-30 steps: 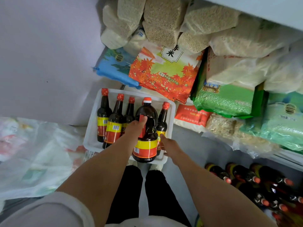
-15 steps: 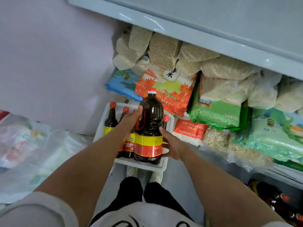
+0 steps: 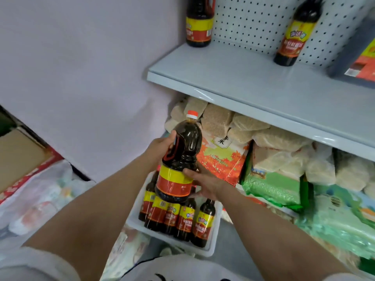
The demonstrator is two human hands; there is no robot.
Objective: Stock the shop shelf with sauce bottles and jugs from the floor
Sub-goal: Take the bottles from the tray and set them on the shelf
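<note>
While the jug hangs in mid-frame, readout as follows:
jug: dark sauce jug (image 3: 178,159), red cap, yellow-and-red label, held in the air, tilted slightly, above the tray, below the shelf edge.
left grip: left hand (image 3: 162,148) wrapped round the jug's red side handle, fingers clenched on it.
right grip: right hand (image 3: 205,182) against the lower right of the jug's body, thumb across the label's top edge, fingers cupped under and behind; grasping the jug.
tray: white tray (image 3: 213,238) on the floor, lower centre, directly under the jug.
tray contents: five small sauce bottles (image 3: 203,224) upright, packed side by side, same yellow-and-red labels; necks partly hidden behind the jug.
shelf: grey shelf (image 3: 243,82), upper right, perforated back panel.
on shelf: second jug (image 3: 199,27) at the left end; slim bottle (image 3: 294,35) further right, well apart from it.
below shelf: sacks of grain (image 3: 219,120) and a bag with orange leaf print (image 3: 223,159), right of the jug.
far left: cardboard box (image 3: 18,157), plastic-wrapped packs below it.
</note>
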